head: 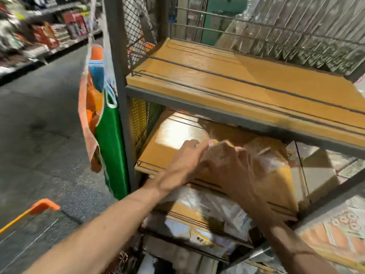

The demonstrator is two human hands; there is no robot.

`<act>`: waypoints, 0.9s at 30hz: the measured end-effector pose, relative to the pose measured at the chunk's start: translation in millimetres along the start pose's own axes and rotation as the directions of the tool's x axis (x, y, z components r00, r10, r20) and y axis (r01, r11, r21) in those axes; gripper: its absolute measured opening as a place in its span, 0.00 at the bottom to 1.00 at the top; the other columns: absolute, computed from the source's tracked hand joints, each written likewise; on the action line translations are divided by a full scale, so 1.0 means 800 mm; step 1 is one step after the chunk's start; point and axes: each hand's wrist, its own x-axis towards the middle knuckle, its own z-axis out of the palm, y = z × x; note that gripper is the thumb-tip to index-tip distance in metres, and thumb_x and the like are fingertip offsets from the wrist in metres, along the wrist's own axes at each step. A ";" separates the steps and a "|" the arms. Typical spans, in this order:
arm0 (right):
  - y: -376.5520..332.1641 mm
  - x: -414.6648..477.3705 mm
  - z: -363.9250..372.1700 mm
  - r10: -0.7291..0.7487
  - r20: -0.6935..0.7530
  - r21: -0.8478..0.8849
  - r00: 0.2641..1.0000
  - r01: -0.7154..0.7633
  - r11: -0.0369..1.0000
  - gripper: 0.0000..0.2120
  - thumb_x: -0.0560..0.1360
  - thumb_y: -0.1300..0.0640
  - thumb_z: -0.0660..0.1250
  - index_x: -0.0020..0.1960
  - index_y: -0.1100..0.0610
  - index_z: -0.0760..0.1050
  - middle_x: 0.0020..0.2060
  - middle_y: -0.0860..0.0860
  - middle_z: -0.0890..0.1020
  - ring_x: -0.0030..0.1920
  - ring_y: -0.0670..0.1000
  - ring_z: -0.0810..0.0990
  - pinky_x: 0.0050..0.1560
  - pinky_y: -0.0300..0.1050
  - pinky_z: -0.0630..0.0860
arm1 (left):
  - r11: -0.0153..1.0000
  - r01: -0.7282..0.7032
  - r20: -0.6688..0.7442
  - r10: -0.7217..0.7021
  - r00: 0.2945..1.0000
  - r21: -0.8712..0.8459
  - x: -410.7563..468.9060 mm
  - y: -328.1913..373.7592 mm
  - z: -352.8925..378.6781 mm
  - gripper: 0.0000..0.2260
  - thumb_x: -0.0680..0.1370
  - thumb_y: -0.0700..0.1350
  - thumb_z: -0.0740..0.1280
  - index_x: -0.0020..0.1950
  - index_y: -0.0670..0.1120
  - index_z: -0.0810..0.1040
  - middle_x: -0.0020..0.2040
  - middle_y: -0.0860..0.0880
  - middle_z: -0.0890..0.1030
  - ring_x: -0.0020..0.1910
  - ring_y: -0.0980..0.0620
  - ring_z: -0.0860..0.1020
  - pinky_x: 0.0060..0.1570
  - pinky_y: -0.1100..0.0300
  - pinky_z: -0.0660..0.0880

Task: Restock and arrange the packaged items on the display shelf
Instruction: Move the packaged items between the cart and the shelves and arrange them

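Clear packet (274, 163) on middle shelf (167, 139); right hand (231, 167) grips, left hand (181, 165) touches.

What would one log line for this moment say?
step: restocking | left hand and right hand reach onto middle shelf | right hand curls round clear packet | left grip: unclear, blurred

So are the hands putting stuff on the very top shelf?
No, the left hand and right hand both reach into the middle shelf, below the top shelf, at a clear packet.
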 end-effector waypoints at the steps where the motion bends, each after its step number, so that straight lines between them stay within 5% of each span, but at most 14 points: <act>1: -0.018 -0.013 0.006 -0.004 -0.042 0.106 0.999 0.008 0.994 0.23 0.72 0.39 0.68 0.63 0.42 0.67 0.60 0.50 0.72 0.55 0.55 0.69 0.57 0.50 0.67 | 1.000 0.004 -0.016 -0.004 1.000 -0.005 -0.036 -0.017 -0.018 0.15 0.76 0.56 0.64 0.58 0.50 0.74 0.50 0.48 0.76 0.50 0.47 0.73 0.44 0.57 0.68; 3: -0.087 -0.050 0.002 -0.059 -0.080 0.352 0.995 0.084 0.932 0.25 0.72 0.39 0.66 0.67 0.39 0.64 0.62 0.44 0.70 0.55 0.48 0.69 0.53 0.44 0.70 | 0.984 -0.125 -0.084 0.136 0.987 0.124 -0.118 -0.058 -0.052 0.18 0.75 0.54 0.62 0.62 0.49 0.70 0.53 0.46 0.75 0.51 0.48 0.71 0.47 0.57 0.68; 6: -0.164 -0.095 0.031 -0.243 0.053 0.605 0.969 0.162 0.779 0.21 0.78 0.48 0.64 0.60 0.24 0.63 0.58 0.28 0.68 0.43 0.27 0.71 0.43 0.26 0.71 | 0.989 -0.082 -0.194 0.105 0.975 0.123 -0.239 -0.118 -0.089 0.21 0.74 0.55 0.61 0.64 0.50 0.65 0.57 0.42 0.75 0.54 0.46 0.72 0.53 0.58 0.68; 7: -0.197 -0.111 0.044 -0.349 0.201 0.641 0.915 0.147 0.754 0.20 0.75 0.47 0.67 0.60 0.28 0.65 0.55 0.31 0.71 0.45 0.28 0.72 0.48 0.26 0.70 | 0.993 -0.029 -0.238 0.055 0.970 0.113 -0.279 -0.143 -0.094 0.21 0.74 0.58 0.62 0.63 0.50 0.66 0.57 0.43 0.76 0.55 0.48 0.71 0.54 0.59 0.68; 8: -0.226 -0.126 0.054 -0.444 0.211 0.716 0.871 0.171 0.677 0.23 0.72 0.46 0.70 0.65 0.36 0.68 0.56 0.35 0.73 0.50 0.31 0.72 0.54 0.28 0.70 | 0.995 0.045 -0.285 -0.018 0.958 0.089 -0.315 -0.161 -0.100 0.21 0.74 0.59 0.63 0.62 0.51 0.67 0.57 0.45 0.75 0.55 0.50 0.70 0.56 0.62 0.66; 11: -0.318 -0.171 0.103 -0.478 0.178 0.672 0.860 0.248 0.698 0.30 0.66 0.43 0.71 0.65 0.54 0.71 0.58 0.45 0.73 0.55 0.47 0.75 0.57 0.40 0.73 | 0.962 0.268 -0.329 -0.236 0.914 0.054 -0.421 -0.221 -0.105 0.20 0.70 0.57 0.67 0.59 0.53 0.70 0.55 0.51 0.76 0.54 0.54 0.69 0.54 0.66 0.63; 14: -0.397 -0.247 0.171 -0.611 0.345 0.630 0.713 0.307 0.713 0.33 0.65 0.37 0.69 0.65 0.53 0.70 0.57 0.55 0.76 0.54 0.55 0.78 0.53 0.46 0.77 | 0.831 0.554 -0.286 -0.543 0.790 -0.048 -0.538 -0.278 -0.085 0.25 0.66 0.59 0.62 0.59 0.50 0.74 0.56 0.49 0.76 0.56 0.55 0.67 0.57 0.61 0.64; 17: -0.449 -0.307 0.202 -0.700 0.547 0.611 0.460 0.353 0.709 0.33 0.71 0.35 0.63 0.69 0.52 0.66 0.58 0.54 0.73 0.59 0.55 0.74 0.58 0.45 0.72 | 0.662 0.740 -0.198 -0.746 0.636 -0.116 -0.634 -0.303 -0.061 0.27 0.65 0.61 0.58 0.62 0.53 0.72 0.61 0.53 0.74 0.63 0.52 0.68 0.64 0.58 0.61; 22: -0.516 -0.383 0.234 -0.674 0.715 0.549 0.186 0.447 0.706 0.41 0.74 0.38 0.64 0.74 0.63 0.53 0.69 0.61 0.64 0.68 0.60 0.69 0.63 0.49 0.71 | 0.470 0.878 -0.095 -0.882 0.462 -0.094 -0.726 -0.319 -0.033 0.23 0.69 0.48 0.68 0.65 0.54 0.72 0.62 0.53 0.73 0.64 0.49 0.70 0.63 0.61 0.64; 25: -0.544 -0.416 0.240 -0.643 0.766 0.546 0.028 0.500 0.672 0.39 0.75 0.41 0.64 0.74 0.63 0.53 0.69 0.58 0.62 0.70 0.59 0.65 0.65 0.54 0.68 | 0.334 0.939 -0.039 -0.943 0.332 -0.079 -0.767 -0.325 -0.018 0.23 0.72 0.46 0.69 0.66 0.54 0.69 0.62 0.51 0.71 0.65 0.48 0.70 0.63 0.60 0.67; 27: -0.556 -0.430 0.243 -0.609 0.792 0.524 -0.042 0.560 0.642 0.41 0.75 0.40 0.64 0.76 0.61 0.50 0.72 0.57 0.59 0.71 0.58 0.63 0.66 0.54 0.68 | 0.306 0.950 -0.014 -0.952 0.306 -0.054 -0.786 -0.328 -0.013 0.23 0.72 0.44 0.69 0.65 0.54 0.69 0.61 0.50 0.72 0.64 0.48 0.70 0.62 0.60 0.68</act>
